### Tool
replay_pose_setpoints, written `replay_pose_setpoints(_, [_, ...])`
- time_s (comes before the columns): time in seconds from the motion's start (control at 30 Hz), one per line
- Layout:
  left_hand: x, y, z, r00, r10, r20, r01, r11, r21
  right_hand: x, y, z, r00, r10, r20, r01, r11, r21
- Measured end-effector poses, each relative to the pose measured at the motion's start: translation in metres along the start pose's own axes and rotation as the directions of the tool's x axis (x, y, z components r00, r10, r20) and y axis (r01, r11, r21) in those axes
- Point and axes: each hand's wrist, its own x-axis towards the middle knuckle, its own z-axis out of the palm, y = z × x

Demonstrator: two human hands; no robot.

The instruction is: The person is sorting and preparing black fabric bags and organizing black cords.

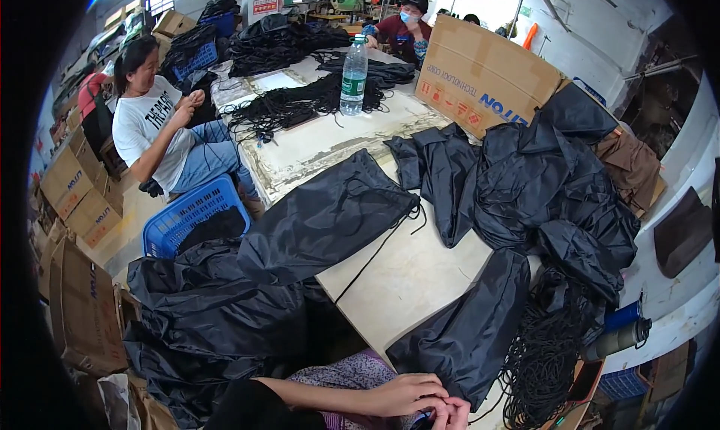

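At the lower edge my left hand [411,395] and my right hand [451,413] meet with fingertips pinched together at the near end of a black fabric bag [469,325]. The left fingers are closed on the bag's edge. My right hand is closed too, but what lies between its fingers is hidden; a thin black cord [489,412] runs beside it toward a tangled heap of black cords [546,355]. Another black drawstring bag [322,216] lies flat across the table to the left, its cord trailing over the table edge.
Black bags pile up at right [547,182] and spill off the left side [225,317]. A cardboard box [487,73], water bottle [353,77], blue basket [199,212] and flask [619,340] stand around the table [420,280]. One person sits at left, another farther back.
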Motion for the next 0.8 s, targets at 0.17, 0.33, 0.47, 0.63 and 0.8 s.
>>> replay_pose_setpoints(0.17, [-0.004,-0.001,0.001,0.996,-0.089,0.029,0.088,0.996,0.032,-0.001,0.011,0.0,0.996,0.005,0.088,-0.012,0.997,0.077])
replay_pose_setpoints(0.33, [0.005,0.004,-0.011,0.994,-0.104,-0.04,0.105,0.994,0.018,-0.001,0.003,-0.002,0.99,-0.006,0.141,0.009,1.0,-0.018])
replay_pose_setpoints(0.47, [0.006,0.005,-0.013,0.994,-0.088,-0.067,0.085,0.995,-0.05,-0.002,0.01,-0.003,0.994,0.065,0.088,-0.062,0.998,-0.033])
replay_pose_setpoints(0.63, [0.005,0.005,-0.015,0.995,-0.101,-0.011,0.099,0.986,-0.133,-0.002,0.014,-0.001,1.0,-0.008,-0.011,0.008,1.0,0.001])
replay_pose_setpoints(0.8, [0.012,0.017,-0.033,0.996,-0.008,-0.093,-0.001,0.996,-0.09,0.001,0.02,-0.002,0.999,0.023,-0.022,-0.024,0.999,-0.037])
